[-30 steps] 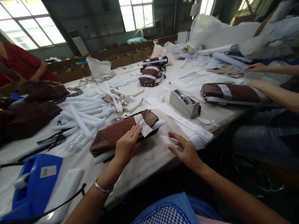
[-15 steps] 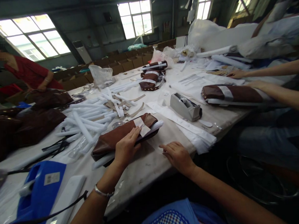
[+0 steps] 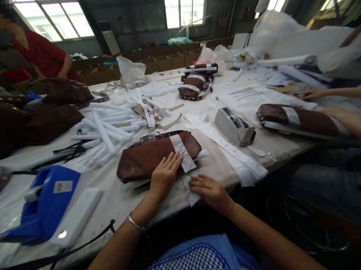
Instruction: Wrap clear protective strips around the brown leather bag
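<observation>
My L grip [image 3: 166,173]: fingers straight, near tog., not clamped, flat on brown bag [image 3: 145,159], ctr of frame; fingertips at white strip [image 3: 184,153] over bag's R end. My R grip [image 3: 211,191], just R & below: fingers bent on thin white pc [image 3: 193,198] nr surface [image 3: 114,202] edge; can't tell if pinched. Gray dispenser [image 3: 233,127] R of ctr, white strips [image 3: 243,163] beside. Blue dispenser [image 3: 50,204] lower L. White tubes [image 3: 101,131] mid-L. Co-worker's hand [image 3: 340,115] on other wrapped bag [image 3: 309,121], R side.
</observation>
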